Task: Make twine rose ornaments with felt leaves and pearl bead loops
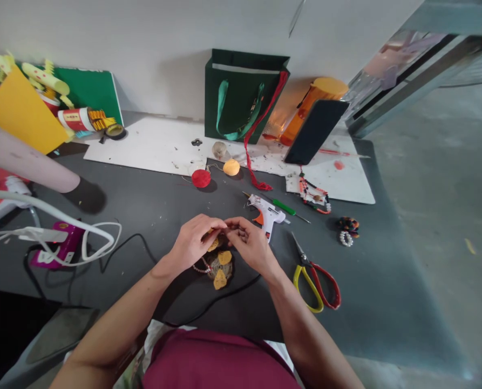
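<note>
My left hand (197, 237) and my right hand (249, 241) meet fingertip to fingertip above the dark table. Both are closed in a pinch, and whatever lies between the fingers is too small to make out. Just below them sits a round, brownish woven-looking piece (214, 266) with yellow-orange petal-like pieces (220, 279) on it. Another yellow piece (214, 246) shows partly under my left fingers. A string of small pinkish beads (202, 267) curves at the round piece's left side. Beyond my right hand lies a white glue gun (268, 212) with an orange trigger.
Scissors (305, 265) with yellow and red handles lie right of my right arm. A green-handled tool (284, 206), red (201, 178) and yellow (231, 167) thread bundles, and a bead string (311, 197) lie farther back. A green bag (241, 97) and phone (317, 129) stand behind; cables (99, 251) cross the left.
</note>
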Demonstrator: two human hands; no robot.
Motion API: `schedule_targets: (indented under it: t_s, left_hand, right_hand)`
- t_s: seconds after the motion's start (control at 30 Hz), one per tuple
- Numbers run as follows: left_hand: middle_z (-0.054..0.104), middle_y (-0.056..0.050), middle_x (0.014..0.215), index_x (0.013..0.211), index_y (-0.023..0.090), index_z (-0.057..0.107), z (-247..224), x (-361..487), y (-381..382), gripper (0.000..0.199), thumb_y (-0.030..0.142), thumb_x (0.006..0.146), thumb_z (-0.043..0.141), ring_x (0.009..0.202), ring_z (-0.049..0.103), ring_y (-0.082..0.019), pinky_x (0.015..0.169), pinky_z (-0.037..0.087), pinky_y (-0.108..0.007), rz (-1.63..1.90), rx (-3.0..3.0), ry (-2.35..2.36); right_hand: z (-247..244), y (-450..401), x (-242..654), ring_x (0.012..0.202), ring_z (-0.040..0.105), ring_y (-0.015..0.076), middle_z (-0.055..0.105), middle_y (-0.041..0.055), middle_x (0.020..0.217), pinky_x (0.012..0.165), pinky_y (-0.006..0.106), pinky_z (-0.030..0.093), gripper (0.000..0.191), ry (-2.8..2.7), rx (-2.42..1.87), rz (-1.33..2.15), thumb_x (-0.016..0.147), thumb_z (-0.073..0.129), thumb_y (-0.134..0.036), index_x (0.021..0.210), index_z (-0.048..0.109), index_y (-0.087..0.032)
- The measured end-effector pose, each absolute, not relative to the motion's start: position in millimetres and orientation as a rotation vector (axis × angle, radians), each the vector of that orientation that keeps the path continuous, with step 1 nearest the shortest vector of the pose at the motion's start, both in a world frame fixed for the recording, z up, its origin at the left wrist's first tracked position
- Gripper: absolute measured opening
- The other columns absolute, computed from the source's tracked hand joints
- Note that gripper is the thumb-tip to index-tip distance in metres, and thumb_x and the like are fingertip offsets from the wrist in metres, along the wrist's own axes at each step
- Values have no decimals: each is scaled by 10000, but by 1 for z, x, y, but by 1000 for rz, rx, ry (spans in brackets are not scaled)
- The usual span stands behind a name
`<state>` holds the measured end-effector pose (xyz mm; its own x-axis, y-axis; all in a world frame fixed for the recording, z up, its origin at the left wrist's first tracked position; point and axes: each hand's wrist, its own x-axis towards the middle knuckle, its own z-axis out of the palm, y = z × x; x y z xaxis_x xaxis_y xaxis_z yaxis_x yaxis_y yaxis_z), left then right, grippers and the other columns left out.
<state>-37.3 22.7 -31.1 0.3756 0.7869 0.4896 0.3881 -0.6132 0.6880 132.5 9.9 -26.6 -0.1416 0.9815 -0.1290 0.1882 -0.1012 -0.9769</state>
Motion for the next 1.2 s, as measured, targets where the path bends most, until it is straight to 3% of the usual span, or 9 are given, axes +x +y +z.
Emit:
schedule_targets:
  t_s: [0.2, 0.37, 0.5, 0.63, 0.83, 1.0, 1.2]
  left_hand:
    - [696, -35, 858, 957, 192, 603, -28, -37, 23, 147, 84, 875, 548, 770, 638, -120, 728, 514, -240, 1155, 2201, 1031]
    - [697, -33, 851, 946, 190, 606, -27, -37, 25, 137, 86, 872, 557, 763, 651, -123, 708, 527, -238, 1216, 2218, 1022]
    - [698, -29, 837, 938, 189, 607, -27, -36, 25, 128, 89, 869, 568, 754, 650, -122, 698, 530, -235, 1218, 2227, 1029]
    - [697, -32, 835, 938, 184, 609, -27, -36, 25, 127, 86, 867, 572, 752, 648, -119, 702, 531, -234, 1225, 2224, 1023]
    - [697, -26, 831, 933, 189, 616, -29, -36, 26, 109, 107, 869, 584, 750, 649, -119, 694, 529, -232, 1204, 2216, 1045]
    - [701, -31, 834, 927, 186, 623, -30, -36, 26, 105, 107, 875, 577, 754, 651, -119, 705, 529, -237, 1208, 2200, 1036]
    - [709, -28, 823, 908, 189, 636, -29, -35, 25, 89, 131, 877, 576, 750, 660, -122, 700, 529, -235, 1172, 2151, 1078]
  right_hand:
    - [-26, 11, 139, 562, 584, 131, 611, 7, 664, 549, 252, 472, 174, -1407, -1387, 1247, 808, 585, -350, 790, 605, -178]
    - [-23, 11, 137, 561, 549, 115, 608, 5, 712, 528, 235, 445, 199, -1439, -1373, 1242, 828, 566, -362, 885, 615, -178]
    - [-26, 11, 136, 557, 526, 113, 584, -1, 670, 512, 229, 420, 167, -1464, -1367, 1205, 806, 586, -342, 772, 604, -180]
    - [-27, 11, 135, 571, 559, 116, 620, 15, 745, 543, 241, 465, 201, -1398, -1361, 1267, 814, 568, -354, 898, 606, -175]
    - [-25, 10, 133, 559, 553, 124, 587, 0, 650, 534, 243, 454, 153, -1485, -1369, 1181, 833, 545, -320, 799, 597, -179]
    - [-27, 10, 132, 558, 579, 126, 625, 19, 741, 529, 246, 482, 196, -1431, -1364, 1238, 827, 558, -346, 925, 587, -178]
    - [-25, 11, 136, 552, 537, 129, 568, -2, 639, 527, 243, 428, 149, -1536, -1403, 1140, 843, 523, -318, 789, 566, -186]
